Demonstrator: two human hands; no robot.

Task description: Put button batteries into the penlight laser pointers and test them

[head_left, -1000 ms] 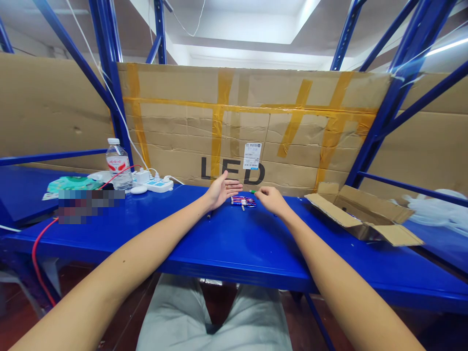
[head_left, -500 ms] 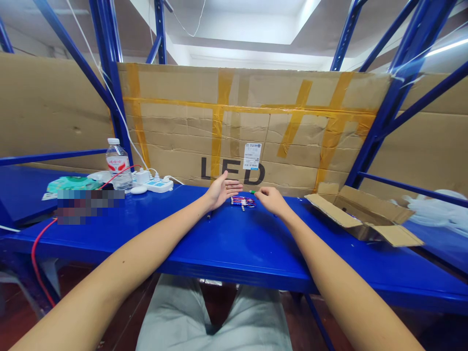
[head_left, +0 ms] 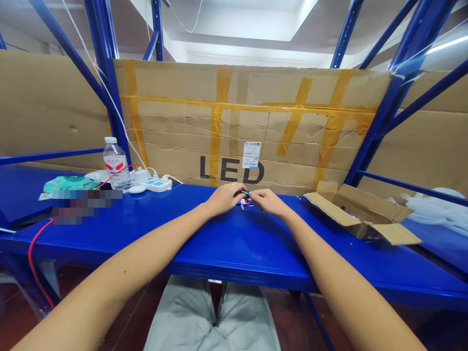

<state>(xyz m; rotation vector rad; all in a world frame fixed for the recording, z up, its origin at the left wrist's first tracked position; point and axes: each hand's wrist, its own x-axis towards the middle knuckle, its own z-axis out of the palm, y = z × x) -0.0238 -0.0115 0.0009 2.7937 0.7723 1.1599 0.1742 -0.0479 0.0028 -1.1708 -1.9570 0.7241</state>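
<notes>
Between my hands is a small green object (head_left: 245,193), too small to make out fully. My left hand (head_left: 225,199) has its fingers closed round the left end of it. The fingertips of my right hand (head_left: 266,201) pinch its right end. Just below and behind the fingers, a bunch of shiny purple-red and silver slim items (head_left: 245,202) lies on the blue table (head_left: 234,243), partly hidden by both hands.
An open cardboard box (head_left: 360,209) stands on the right. At the left are a water bottle (head_left: 117,165), a white power strip (head_left: 157,183), a green packet (head_left: 69,184) and a red cable (head_left: 32,253). A large cardboard panel (head_left: 175,131) rises behind the table.
My left hand, open and spread before, has moved right and closed on the green object. My right hand still holds it. The bunch on the table is now more covered.
</notes>
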